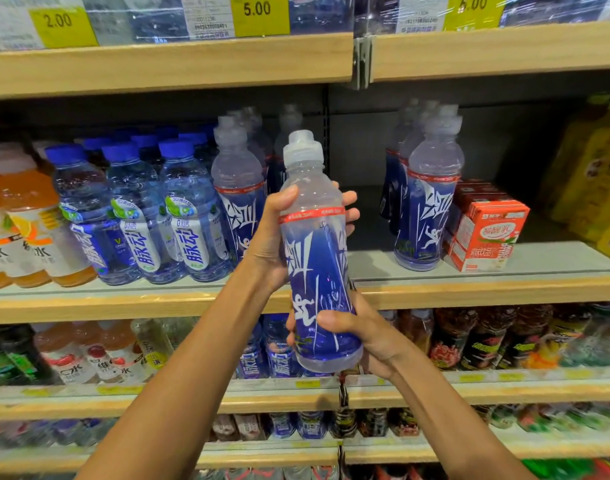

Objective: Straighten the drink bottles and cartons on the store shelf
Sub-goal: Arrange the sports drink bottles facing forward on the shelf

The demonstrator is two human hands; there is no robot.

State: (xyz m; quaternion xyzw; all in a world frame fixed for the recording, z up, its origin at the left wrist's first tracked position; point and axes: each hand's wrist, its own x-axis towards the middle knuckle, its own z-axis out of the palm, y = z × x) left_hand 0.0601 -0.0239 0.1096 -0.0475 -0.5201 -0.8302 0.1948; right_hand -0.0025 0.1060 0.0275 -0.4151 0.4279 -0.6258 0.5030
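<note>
Person holds one blue-label sports bottle [315,261] with both hands, in the air just in front of the middle shelf [123,303], not resting on it, facing the open gap near the shelf's centre. Bottle roughly upright, top tilted slightly left, clear cap on, label faces the camera. Left hand [269,249] grips the upper half, thumb across the front by the red band, fingers curled round the back with the tips showing on the bottle's right side. Right hand [364,336] grips the lower half, thumb over the front of the label, fingertips wrapped round and showing at the left edge near the base. Standing on the middle shelf: matching clear-cap bottles [239,192] left of the gap, another row of matching bottles [431,202] right of the gap, all upright. Blue-capped water bottles [189,216] further toward the shelf's left part, in rows several deep. Orange drink bottles [29,230] at the shelf's left end. Red-and-white cartons [487,237] touching the right row of matching bottles, front carton turned at an angle to the shelf edge. Yellow bottles [594,174] at the shelf's right end. Above the middle shelf, yellow price tags [258,15] reading 2.00 and 5.00. Below the middle shelf, mixed dark and red bottles [487,341], blurred.
</note>
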